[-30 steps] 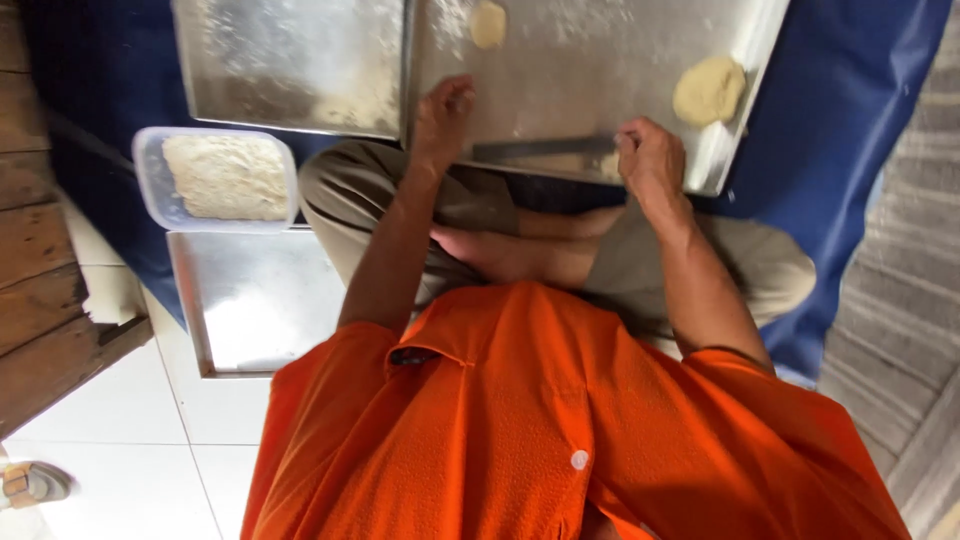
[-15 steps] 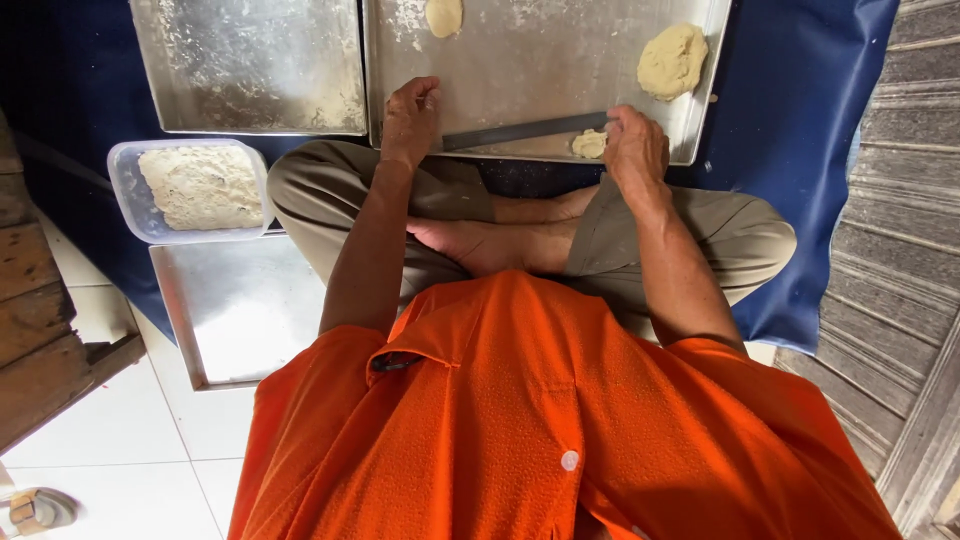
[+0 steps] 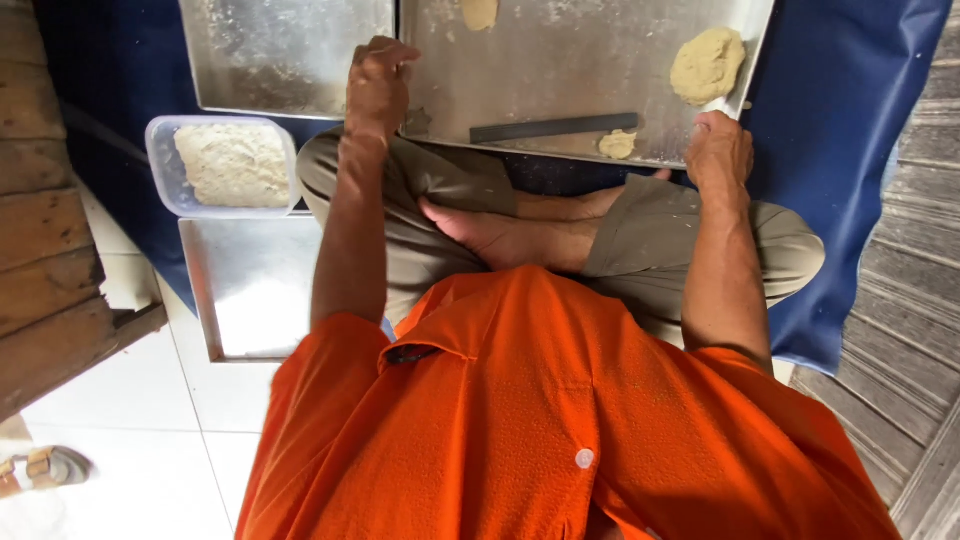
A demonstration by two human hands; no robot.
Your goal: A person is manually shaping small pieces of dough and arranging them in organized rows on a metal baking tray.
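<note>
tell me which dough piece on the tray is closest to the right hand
The small dough lump at the tray's near edge, just beside the right hand. The big round piece lies farther up, and the third piece sits at the far edge.

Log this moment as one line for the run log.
left hand: on metal tray edge | right hand: at tray rim near small dough piece | dark flat bar: lying free on tray

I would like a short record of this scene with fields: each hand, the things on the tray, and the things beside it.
left hand: curled at the near edge of the metal tray, holds nothing visible
right hand: rests on the tray's near right edge
on tray: dark flat bar, small dough piece, large dough disc
beside: second tray, plastic tub of dough
</note>
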